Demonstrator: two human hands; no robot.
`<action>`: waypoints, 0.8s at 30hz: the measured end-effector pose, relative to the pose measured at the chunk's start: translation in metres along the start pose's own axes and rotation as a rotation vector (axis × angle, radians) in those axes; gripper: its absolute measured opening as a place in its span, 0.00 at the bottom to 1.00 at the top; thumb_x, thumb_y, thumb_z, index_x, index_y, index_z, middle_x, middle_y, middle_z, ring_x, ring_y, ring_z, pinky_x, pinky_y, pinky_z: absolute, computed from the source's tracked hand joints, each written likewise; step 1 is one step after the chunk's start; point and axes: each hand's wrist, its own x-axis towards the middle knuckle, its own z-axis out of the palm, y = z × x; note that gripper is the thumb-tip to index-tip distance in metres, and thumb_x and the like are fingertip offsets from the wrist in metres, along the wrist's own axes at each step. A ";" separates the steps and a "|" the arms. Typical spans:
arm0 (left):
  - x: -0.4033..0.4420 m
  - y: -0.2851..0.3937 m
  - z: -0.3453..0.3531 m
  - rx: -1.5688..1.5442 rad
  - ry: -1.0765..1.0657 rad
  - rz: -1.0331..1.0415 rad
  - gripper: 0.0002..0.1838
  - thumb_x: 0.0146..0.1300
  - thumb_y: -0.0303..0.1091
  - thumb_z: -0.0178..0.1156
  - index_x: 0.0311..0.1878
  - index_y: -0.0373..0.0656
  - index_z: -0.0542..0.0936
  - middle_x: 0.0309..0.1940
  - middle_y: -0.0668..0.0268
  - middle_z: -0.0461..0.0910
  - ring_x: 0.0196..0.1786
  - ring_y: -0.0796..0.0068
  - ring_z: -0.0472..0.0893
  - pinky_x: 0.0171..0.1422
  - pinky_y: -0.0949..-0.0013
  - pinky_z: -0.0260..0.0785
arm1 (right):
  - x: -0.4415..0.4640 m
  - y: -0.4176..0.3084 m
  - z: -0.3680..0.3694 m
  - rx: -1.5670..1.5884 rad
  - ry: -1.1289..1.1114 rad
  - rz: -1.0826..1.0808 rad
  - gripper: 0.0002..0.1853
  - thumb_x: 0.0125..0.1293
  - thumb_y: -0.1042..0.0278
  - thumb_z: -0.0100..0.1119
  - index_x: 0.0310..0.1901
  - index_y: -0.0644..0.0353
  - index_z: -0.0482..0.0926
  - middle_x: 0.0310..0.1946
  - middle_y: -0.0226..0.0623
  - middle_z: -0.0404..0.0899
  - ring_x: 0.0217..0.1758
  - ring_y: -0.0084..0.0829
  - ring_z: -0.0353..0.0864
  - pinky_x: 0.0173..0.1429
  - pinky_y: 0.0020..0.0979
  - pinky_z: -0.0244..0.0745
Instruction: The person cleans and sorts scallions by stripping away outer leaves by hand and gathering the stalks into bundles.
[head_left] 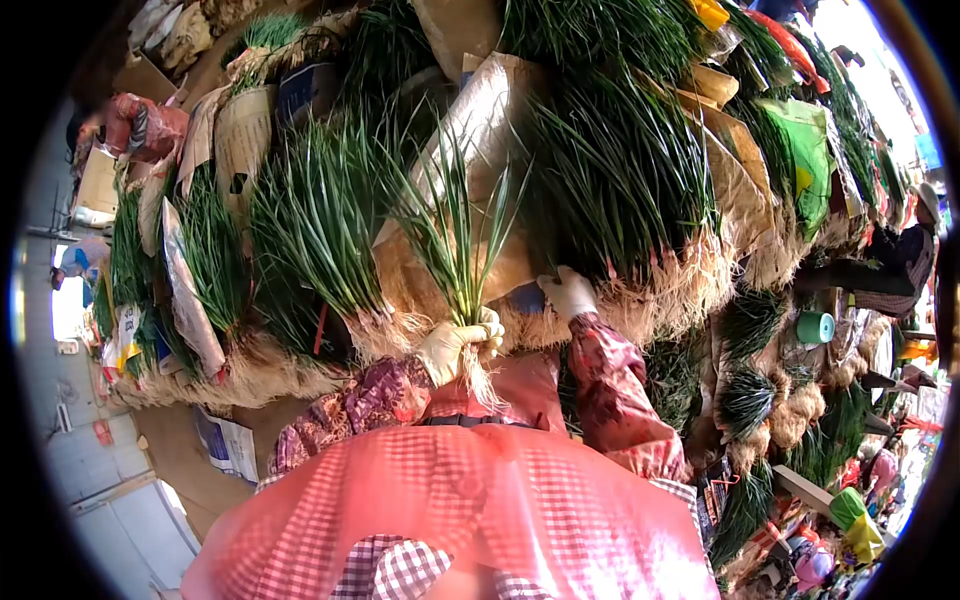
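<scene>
My left hand (455, 350), in a pale glove, is closed around a bunch of long-leaved green plants (462, 275). The leaves fan upward, while the thin bare roots hang below the fist. To its right, my right hand (568, 293), also gloved, is at the lower edge of the work pile beside a small blue patch. Its fingers look bent together; whatever lies in them is hidden. A large heap of the same plants (625, 170) rests just right of that hand, roots toward me. Another heap (320, 220) lies to the left, over brown sheeting (400, 265).
More plant bundles with brown paper (740, 160) and a green bag (805, 155) line the bench. A person in dark clothing (895, 262) is at the right, near a turquoise container (815, 327). A printed sheet (228, 445) lies at lower left.
</scene>
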 end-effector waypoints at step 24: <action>-0.007 -0.010 0.008 -0.176 0.050 0.008 0.10 0.62 0.23 0.56 0.46 0.42 0.75 0.40 0.61 0.79 0.38 0.68 0.81 0.39 0.68 0.77 | -0.068 -0.054 -0.007 0.539 -0.083 -0.206 0.05 0.65 0.71 0.56 0.40 0.61 0.79 0.29 0.37 0.81 0.26 0.26 0.80 0.32 0.28 0.76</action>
